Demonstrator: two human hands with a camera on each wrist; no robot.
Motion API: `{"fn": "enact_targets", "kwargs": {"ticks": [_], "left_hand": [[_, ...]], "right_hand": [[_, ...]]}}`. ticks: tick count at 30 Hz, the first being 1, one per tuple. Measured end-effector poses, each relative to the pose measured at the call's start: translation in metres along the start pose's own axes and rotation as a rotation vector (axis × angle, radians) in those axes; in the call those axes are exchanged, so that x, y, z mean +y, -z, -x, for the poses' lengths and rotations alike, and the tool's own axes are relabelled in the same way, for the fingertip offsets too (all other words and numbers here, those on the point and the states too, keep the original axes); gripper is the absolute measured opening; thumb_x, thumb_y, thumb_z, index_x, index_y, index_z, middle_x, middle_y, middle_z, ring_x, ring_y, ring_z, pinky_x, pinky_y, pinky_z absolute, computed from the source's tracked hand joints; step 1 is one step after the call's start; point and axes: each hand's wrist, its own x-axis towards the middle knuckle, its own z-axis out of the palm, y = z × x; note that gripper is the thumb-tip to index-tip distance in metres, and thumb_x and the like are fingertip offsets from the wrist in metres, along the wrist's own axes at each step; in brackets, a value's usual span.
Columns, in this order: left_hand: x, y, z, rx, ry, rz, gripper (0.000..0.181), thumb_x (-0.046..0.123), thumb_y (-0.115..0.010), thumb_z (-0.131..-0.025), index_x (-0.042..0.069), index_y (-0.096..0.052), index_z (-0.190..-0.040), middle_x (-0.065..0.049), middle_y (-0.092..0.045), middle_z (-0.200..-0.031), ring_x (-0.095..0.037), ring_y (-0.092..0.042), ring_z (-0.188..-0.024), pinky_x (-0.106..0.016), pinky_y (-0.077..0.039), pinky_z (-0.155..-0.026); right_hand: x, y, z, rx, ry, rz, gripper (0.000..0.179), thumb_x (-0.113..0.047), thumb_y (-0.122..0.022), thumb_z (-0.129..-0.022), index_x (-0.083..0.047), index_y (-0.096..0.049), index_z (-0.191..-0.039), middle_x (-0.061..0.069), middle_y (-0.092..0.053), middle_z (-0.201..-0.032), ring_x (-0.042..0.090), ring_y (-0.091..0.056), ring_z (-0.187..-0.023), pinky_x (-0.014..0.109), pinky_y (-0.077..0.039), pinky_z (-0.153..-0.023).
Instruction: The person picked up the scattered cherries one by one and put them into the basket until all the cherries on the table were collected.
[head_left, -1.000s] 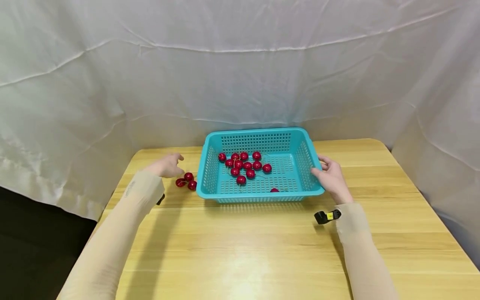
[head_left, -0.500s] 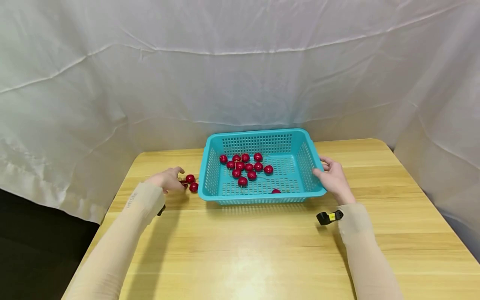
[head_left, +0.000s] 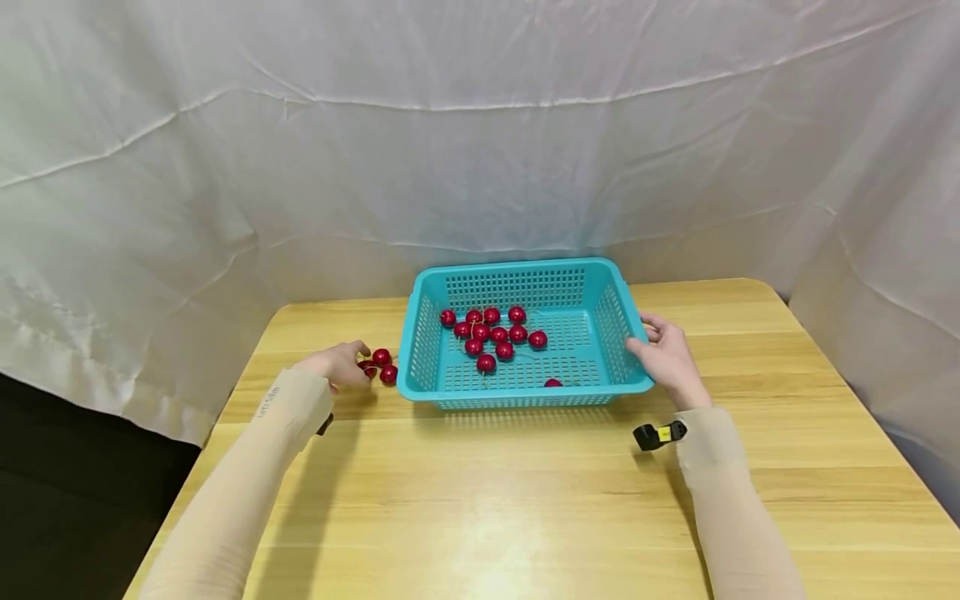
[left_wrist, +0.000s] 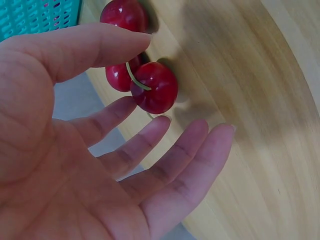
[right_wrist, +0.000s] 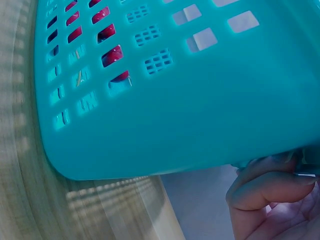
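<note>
Three red cherries lie grouped on the table left of a turquoise plastic basket [head_left: 525, 391]; one is the cherry [head_left: 382, 357]. My left hand [head_left: 339, 364] reaches down at them from the left. In the left wrist view its thumb [left_wrist: 107, 45] and loosely bent fingers [left_wrist: 172, 160] stand apart around a cherry [left_wrist: 162, 92] with a green stem, and the pinch is not closed. My right hand [head_left: 670, 358] grips the basket's right end, thumb over the rim and curled fingers [right_wrist: 267, 187] underneath or outside it. Several cherries [head_left: 486, 363] sit inside, mostly left of centre.
The wooden table [head_left: 450, 500] extends in front of the basket and to its right. A pale cloth curtain [head_left: 480, 183] hangs close behind the table and along both sides. A small black wrist camera [head_left: 649, 436] sits by the right sleeve.
My left hand has come down and slightly right onto the loose cherries, covering part of one. My right hand keeps its hold on the basket. The whole view has shifted slightly.
</note>
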Motion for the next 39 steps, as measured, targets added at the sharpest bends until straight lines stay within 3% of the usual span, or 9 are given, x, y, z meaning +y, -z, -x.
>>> {"fn": "enact_targets", "kwargs": {"ticks": [6,16,21,26,30,39], "left_hand": [[-0.001,-0.002,-0.004,-0.020,0.017,0.032,0.073,0.019,-0.066,-0.087,0.006,-0.034,-0.151,-0.020,-0.051,-0.138,-0.030,-0.053,-0.106,-0.036,-0.054,-0.074],[-0.002,-0.006,-0.010,-0.004,0.037,0.047,0.069,0.019,-0.065,-0.088,0.005,-0.035,-0.149,-0.017,-0.055,-0.129,-0.027,-0.055,-0.098,-0.030,-0.053,-0.066],[-0.003,-0.005,-0.012,0.010,0.038,0.055,0.063,0.017,-0.063,-0.090,0.003,-0.037,-0.146,-0.016,-0.056,-0.120,-0.022,-0.054,-0.082,-0.028,-0.051,-0.061],[-0.006,-0.008,-0.015,0.029,0.022,0.068,0.050,0.014,-0.063,-0.090,0.004,-0.045,-0.136,-0.012,-0.057,-0.106,-0.018,-0.051,-0.075,-0.028,-0.050,-0.060],[-0.007,-0.008,-0.015,0.038,-0.011,0.084,0.038,0.010,-0.062,-0.088,0.006,-0.050,-0.124,-0.008,-0.055,-0.091,-0.013,-0.043,-0.060,-0.023,-0.042,-0.052],[-0.006,-0.013,-0.016,0.052,-0.026,0.074,0.027,0.006,-0.063,-0.088,0.005,-0.055,-0.113,-0.009,-0.057,-0.096,-0.014,-0.046,-0.066,-0.024,-0.044,-0.058]], "right_hand": [[0.000,0.000,0.000,0.004,0.002,-0.004,0.061,-0.011,-0.049,-0.101,0.005,-0.027,-0.155,0.037,-0.055,-0.137,0.031,-0.070,-0.104,0.036,-0.063,-0.077],[-0.001,-0.001,0.000,-0.009,0.000,-0.010,0.062,-0.011,-0.049,-0.101,0.005,-0.026,-0.156,0.037,-0.054,-0.139,0.041,-0.067,-0.113,0.038,-0.063,-0.079],[0.001,0.000,-0.001,-0.008,-0.001,-0.013,0.062,-0.011,-0.049,-0.101,0.004,-0.026,-0.156,0.037,-0.053,-0.140,0.044,-0.065,-0.117,0.038,-0.063,-0.080],[0.002,0.000,-0.001,-0.008,-0.004,-0.014,0.063,-0.012,-0.049,-0.101,0.003,-0.026,-0.157,0.036,-0.052,-0.141,0.045,-0.063,-0.119,0.041,-0.062,-0.082],[0.002,0.000,-0.001,-0.005,0.002,-0.011,0.062,-0.011,-0.049,-0.100,0.004,-0.026,-0.156,0.036,-0.053,-0.140,0.044,-0.064,-0.118,0.040,-0.063,-0.082],[0.002,0.000,0.000,-0.001,0.006,-0.006,0.061,-0.011,-0.049,-0.101,0.004,-0.028,-0.156,0.036,-0.054,-0.139,0.040,-0.067,-0.113,0.036,-0.063,-0.080]]}}
